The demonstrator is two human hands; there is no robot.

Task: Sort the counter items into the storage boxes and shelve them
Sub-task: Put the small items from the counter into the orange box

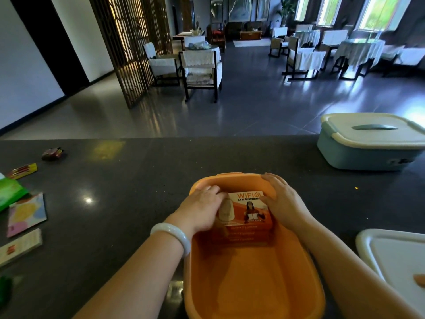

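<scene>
1. Sitting in the far half of the open orange plastic storage box (253, 284) is a stack of orange-and-white WiFi router cartons (247, 215), the top one face up with its printed label readable.
2. The left hand (202, 209), a pale jade bangle (172, 236) on its wrist, lies on the stack's left side with its fingers curled over the top carton's edge, holding it.
3. The right hand (282, 201) clasps the stack's right side, thumb on the carton top and fingers reaching to the box's far rim.
4. The orange box stands on a dark speckled stone counter (128, 203), at its near edge.
5. A closed blue-grey storage box with a cream lid (372, 143) stands well apart at the far right.
6. A loose cream lid (395, 256) lies just right of the orange box.
7. Along the counter's left edge lie a small dark red packet (52, 153), a yellow-and-red flat pack (21, 171), a green packet (10, 192), a pastel patterned card (26, 214) and a pale printed carton (20, 246).
</scene>
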